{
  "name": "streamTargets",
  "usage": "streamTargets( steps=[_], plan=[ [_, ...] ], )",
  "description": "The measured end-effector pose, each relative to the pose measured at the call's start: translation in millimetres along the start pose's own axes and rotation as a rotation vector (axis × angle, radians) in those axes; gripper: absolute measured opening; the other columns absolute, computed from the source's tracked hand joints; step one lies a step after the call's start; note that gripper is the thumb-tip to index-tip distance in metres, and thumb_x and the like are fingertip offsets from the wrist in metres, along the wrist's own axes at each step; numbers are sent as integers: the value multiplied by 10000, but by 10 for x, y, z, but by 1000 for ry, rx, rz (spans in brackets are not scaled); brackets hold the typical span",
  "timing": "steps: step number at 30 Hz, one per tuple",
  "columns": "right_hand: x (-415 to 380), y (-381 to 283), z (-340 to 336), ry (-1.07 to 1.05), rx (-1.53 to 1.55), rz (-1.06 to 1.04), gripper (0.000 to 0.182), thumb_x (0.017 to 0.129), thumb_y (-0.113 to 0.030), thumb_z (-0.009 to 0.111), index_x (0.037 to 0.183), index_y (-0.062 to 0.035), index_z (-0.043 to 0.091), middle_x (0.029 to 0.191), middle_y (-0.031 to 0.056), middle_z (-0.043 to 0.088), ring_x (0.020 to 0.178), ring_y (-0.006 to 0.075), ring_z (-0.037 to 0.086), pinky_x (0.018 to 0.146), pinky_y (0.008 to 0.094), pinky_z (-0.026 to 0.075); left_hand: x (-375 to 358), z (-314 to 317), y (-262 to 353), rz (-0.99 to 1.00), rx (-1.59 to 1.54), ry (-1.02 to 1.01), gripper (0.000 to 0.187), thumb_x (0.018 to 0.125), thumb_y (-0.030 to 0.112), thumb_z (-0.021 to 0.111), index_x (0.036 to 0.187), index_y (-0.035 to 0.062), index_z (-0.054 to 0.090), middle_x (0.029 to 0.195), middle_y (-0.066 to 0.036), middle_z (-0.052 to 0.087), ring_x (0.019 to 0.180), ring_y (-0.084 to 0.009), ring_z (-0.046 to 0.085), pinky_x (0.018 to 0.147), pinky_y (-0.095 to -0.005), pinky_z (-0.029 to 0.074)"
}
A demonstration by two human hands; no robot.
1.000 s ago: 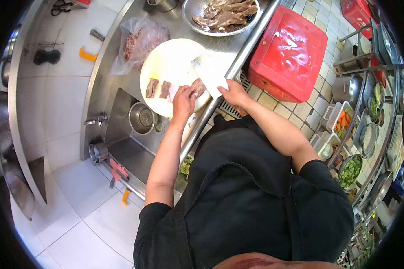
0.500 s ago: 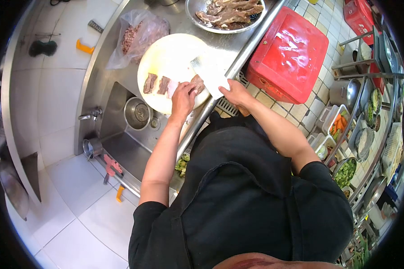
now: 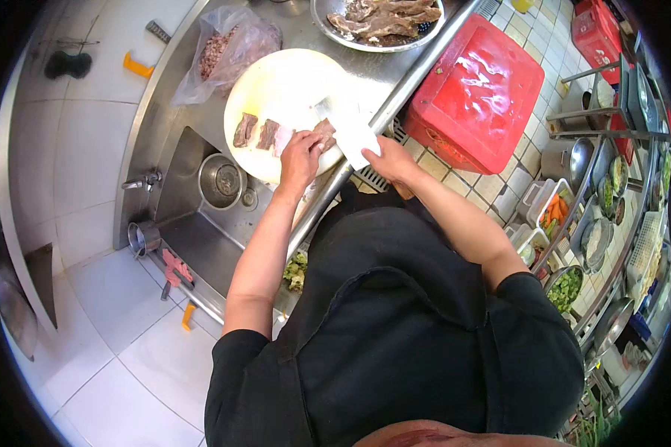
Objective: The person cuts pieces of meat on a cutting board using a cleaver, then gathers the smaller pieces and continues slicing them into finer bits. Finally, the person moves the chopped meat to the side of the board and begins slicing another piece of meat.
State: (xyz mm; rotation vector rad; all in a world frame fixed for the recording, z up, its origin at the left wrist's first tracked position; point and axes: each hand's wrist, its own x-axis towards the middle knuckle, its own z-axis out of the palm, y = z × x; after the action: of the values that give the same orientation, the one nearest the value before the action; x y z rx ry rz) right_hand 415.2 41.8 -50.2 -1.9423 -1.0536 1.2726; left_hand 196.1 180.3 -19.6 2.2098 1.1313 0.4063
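My right hand (image 3: 392, 159) is wrapped round the handle of a cleaver (image 3: 354, 140), whose broad blade is bright with glare. The blade lies over the right side of a round cutting board (image 3: 279, 74), beside a piece of meat (image 3: 325, 131). My left hand (image 3: 300, 158) has its fingers bent and pressed against that piece, at the board's near edge. Left of my fingers lie two dark brown meat pieces (image 3: 268, 135) and a paler pink one (image 3: 283, 139). The blade's exact contact with the meat is washed out by light.
A metal colander (image 3: 432, 33) of meat strips and a plastic bag (image 3: 235, 52) of small pinkish bits stand beyond the board. A sink (image 3: 179, 179) holds a metal bowl (image 3: 221, 181). A red lidded bin (image 3: 477, 89) is on the floor at right, near shelves of vegetables.
The view has shifted slightly, moving the board and sink a little left and up. Both hands keep nearly the same pose, with the cleaver still beside the meat.
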Motion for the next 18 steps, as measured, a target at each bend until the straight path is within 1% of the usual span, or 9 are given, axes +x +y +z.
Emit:
streamTargets(
  steps=[3, 5, 6, 9, 11, 12, 13, 15, 18],
  plan=[
    [126, -106, 67, 77, -66, -35, 499, 1009, -389, 654, 1278, 29, 682, 1138, 294, 746, 1095, 429, 727, 973, 483, 553, -17, 29, -58, 46, 13, 29, 247, 914, 76, 769, 1156, 37, 792, 1216, -156, 732, 1113, -352, 709, 978, -413, 566],
    [-57, -383, -88, -34, 42, 90, 491, 1004, -380, 661, 1273, 30, 684, 1188, 295, 736, 1163, 443, 699, 1006, 480, 535, -37, 50, -71, 66, 15, 67, 236, 915, 86, 778, 1145, 37, 796, 1192, -128, 747, 1066, -309, 729, 948, -387, 573],
    [-82, -296, -56, -36, 40, 93, 491, 1004, -380, 661, 1273, 30, 684, 1188, 295, 736, 1163, 443, 699, 1006, 480, 535, -48, 73, -84, 63, 12, 65, 236, 915, 86, 778, 1145, 37, 796, 1192, -128, 747, 1066, -309, 729, 948, -387, 573],
    [-205, -26, -9, 4, 27, 8, 485, 1006, -378, 662, 1271, 27, 685, 1161, 287, 744, 1138, 432, 711, 989, 476, 539, -56, 75, -137, 54, -19, 112, 235, 913, 86, 788, 1139, 23, 790, 1200, -140, 750, 1066, -305, 734, 954, -387, 579],
    [-379, -61, -103, -32, 0, 12, 474, 1009, -366, 660, 1283, 20, 684, 1155, 276, 750, 1137, 425, 714, 988, 472, 539, -57, 57, -143, 36, -10, 77, 232, 911, 90, 795, 1128, 8, 784, 1208, -153, 753, 1092, -304, 735, 976, -375, 580],
    [-427, -208, -151, -81, 46, 96, 465, 1015, -361, 655, 1289, 13, 688, 1164, 273, 751, 1146, 420, 714, 1003, 466, 537, -65, 52, -139, 32, -14, 76, 232, 911, 90, 795, 1128, 8, 784, 1208, -153, 753, 1092, -304, 735, 976, -375, 580],
    [-407, -217, -112, -82, 44, 99, 465, 1015, -361, 655, 1289, 13, 688, 1164, 273, 751, 1146, 420, 714, 1003, 466, 537, -72, 41, -134, 51, -26, 74, 232, 910, 89, 796, 1126, 6, 782, 1216, -153, 753, 1104, -305, 734, 987, -371, 578],
    [-271, -252, -41, -13, -2, 35, 457, 1018, -357, 652, 1279, 16, 693, 1164, 267, 755, 1125, 419, 722, 997, 460, 544, -62, 25, -144, 72, -33, 82, 231, 909, 88, 796, 1123, 4, 781, 1224, -153, 754, 1116, -306, 733, 998, -366, 576],
    [-137, -297, 33, -9, 31, 28, 461, 1019, -362, 652, 1270, 22, 697, 1160, 264, 757, 1112, 417, 726, 993, 458, 546, -70, 49, -160, 17, -110, 78, 223, 907, 92, 798, 1115, 13, 791, 1237, -146, 755, 1141, -298, 730, 1018, -371, 569]
  ],
)
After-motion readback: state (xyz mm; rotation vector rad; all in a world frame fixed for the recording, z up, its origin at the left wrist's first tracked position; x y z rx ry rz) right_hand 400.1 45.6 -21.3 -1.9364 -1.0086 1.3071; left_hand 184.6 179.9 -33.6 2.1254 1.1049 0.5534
